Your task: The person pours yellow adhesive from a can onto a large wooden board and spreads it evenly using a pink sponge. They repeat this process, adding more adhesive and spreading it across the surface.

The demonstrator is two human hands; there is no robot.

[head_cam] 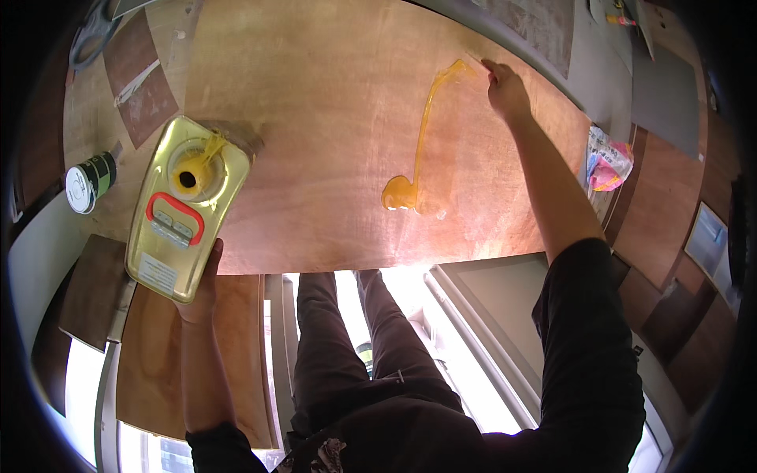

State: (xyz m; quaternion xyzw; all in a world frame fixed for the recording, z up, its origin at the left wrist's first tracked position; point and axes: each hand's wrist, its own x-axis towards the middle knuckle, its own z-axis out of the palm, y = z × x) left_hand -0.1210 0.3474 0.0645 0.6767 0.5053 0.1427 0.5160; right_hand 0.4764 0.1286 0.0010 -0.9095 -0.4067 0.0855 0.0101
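My left hand (204, 291) grips the lower end of a gold-coloured rectangular metal can (227, 171). The can's round mouth is uncapped, with yellow adhesive (210, 151) smeared around it, and a red carrying handle (175, 204) lies folded on its top. Over the far right part of a wooden sheet (307, 130), my right hand (507, 91) pinches a thin, flat spreader-like tool (474, 59), seen nearly edge-on. A streak of the same yellow glue (423, 133) runs across the sheet from near the tool to a thick puddle (399, 192).
To the left stand a small dark tin with a white lid (78, 189) and a brown veneer offcut (139, 80); scissors (93, 32) lie beyond. A printed plastic bag (608, 159) sits off the sheet's right edge. A wooden board (171, 366) is below on the left.
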